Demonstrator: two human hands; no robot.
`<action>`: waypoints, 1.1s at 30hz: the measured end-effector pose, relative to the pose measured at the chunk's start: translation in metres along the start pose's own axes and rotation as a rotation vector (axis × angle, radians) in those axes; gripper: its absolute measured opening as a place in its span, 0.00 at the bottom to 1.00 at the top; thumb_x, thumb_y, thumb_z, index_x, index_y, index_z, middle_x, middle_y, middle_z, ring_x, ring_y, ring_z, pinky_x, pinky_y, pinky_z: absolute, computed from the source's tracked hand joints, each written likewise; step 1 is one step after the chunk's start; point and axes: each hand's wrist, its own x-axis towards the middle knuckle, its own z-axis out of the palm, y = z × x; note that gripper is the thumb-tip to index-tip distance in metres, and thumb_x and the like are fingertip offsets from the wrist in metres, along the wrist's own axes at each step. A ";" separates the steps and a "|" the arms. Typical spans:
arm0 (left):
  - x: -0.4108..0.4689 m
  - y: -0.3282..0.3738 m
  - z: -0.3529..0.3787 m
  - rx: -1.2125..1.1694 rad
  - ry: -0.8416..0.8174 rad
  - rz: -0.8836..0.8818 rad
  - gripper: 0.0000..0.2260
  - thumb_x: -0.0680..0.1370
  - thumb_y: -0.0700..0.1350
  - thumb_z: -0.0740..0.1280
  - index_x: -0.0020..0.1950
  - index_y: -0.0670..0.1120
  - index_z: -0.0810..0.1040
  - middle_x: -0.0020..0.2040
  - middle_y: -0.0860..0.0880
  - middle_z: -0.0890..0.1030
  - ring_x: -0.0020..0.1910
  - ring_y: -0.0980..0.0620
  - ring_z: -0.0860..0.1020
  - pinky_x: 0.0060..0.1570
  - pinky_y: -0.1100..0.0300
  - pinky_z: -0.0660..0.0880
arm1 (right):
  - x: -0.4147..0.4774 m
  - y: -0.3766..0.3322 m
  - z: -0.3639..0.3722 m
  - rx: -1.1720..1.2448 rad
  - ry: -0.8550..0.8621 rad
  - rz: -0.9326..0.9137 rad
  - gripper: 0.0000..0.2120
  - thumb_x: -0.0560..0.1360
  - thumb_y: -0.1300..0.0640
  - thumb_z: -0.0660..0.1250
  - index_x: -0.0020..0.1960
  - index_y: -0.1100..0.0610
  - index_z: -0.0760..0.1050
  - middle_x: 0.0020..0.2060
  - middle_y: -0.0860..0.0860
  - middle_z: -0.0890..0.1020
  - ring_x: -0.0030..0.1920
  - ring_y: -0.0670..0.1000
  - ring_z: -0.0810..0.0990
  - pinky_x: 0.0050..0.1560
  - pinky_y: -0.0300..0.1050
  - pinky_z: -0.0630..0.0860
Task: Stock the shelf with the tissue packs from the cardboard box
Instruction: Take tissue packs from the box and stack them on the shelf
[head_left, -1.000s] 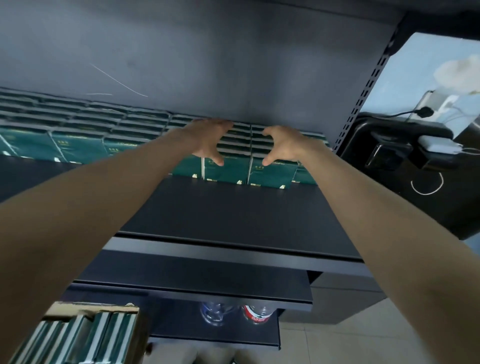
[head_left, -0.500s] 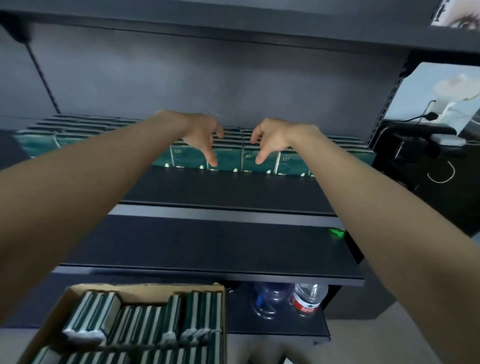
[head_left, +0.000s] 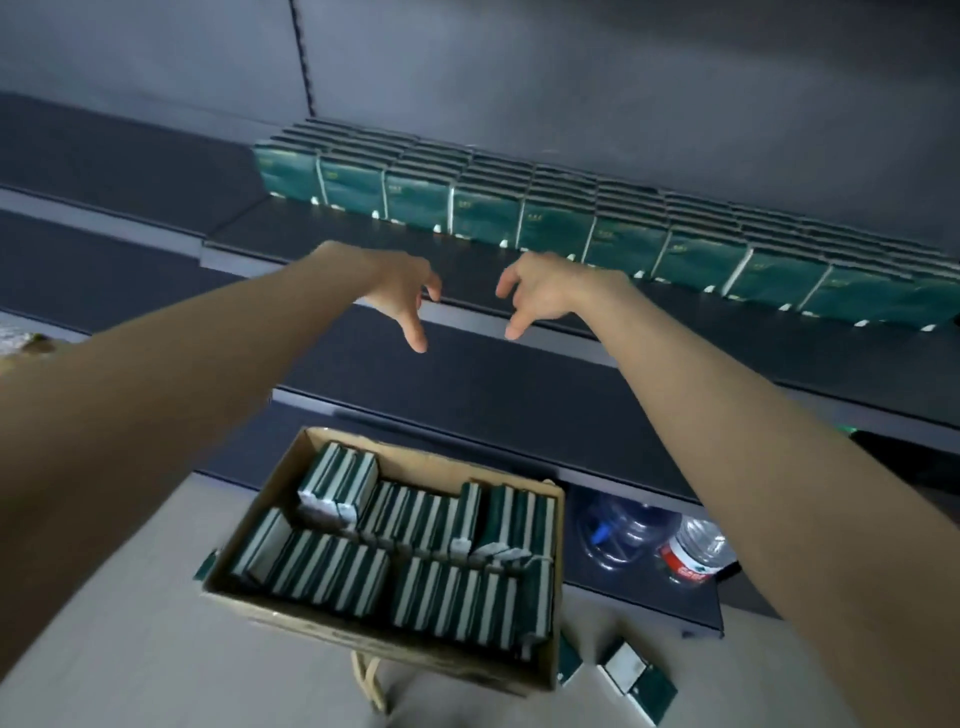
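A long row of dark green tissue packs stands along the back of the dark shelf. Below, an open cardboard box holds several green-and-white tissue packs on edge. My left hand and my right hand hang in the air in front of the shelf edge, above the box. Both are empty, with fingers loosely spread and pointing down. Neither touches a pack.
A lower shelf board runs under my hands. Two plastic water bottles lie under the bottom shelf at the right. Loose tissue packs lie on the floor beside the box.
Both hands have pulled back from the packs on the shelf toward me and lowered. My view has tipped down, so the whole box now shows.
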 end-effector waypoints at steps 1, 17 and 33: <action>0.000 -0.013 0.012 -0.017 -0.021 -0.011 0.39 0.65 0.57 0.77 0.72 0.50 0.66 0.61 0.50 0.77 0.60 0.46 0.74 0.63 0.48 0.70 | 0.007 -0.008 0.011 0.011 -0.029 -0.012 0.31 0.68 0.53 0.77 0.68 0.53 0.71 0.62 0.52 0.76 0.62 0.55 0.74 0.61 0.50 0.72; 0.065 -0.238 0.230 -0.309 -0.277 -0.016 0.36 0.69 0.50 0.76 0.73 0.47 0.65 0.67 0.45 0.73 0.64 0.43 0.72 0.64 0.49 0.69 | 0.148 -0.119 0.253 0.290 -0.368 0.160 0.26 0.72 0.56 0.73 0.68 0.58 0.70 0.58 0.55 0.77 0.56 0.55 0.77 0.54 0.48 0.73; 0.098 -0.288 0.378 -0.248 -0.152 0.102 0.35 0.77 0.53 0.66 0.78 0.43 0.53 0.78 0.44 0.52 0.77 0.48 0.46 0.74 0.51 0.52 | 0.194 -0.144 0.428 0.661 -0.304 0.609 0.32 0.75 0.50 0.69 0.72 0.61 0.61 0.48 0.52 0.75 0.44 0.52 0.78 0.45 0.46 0.76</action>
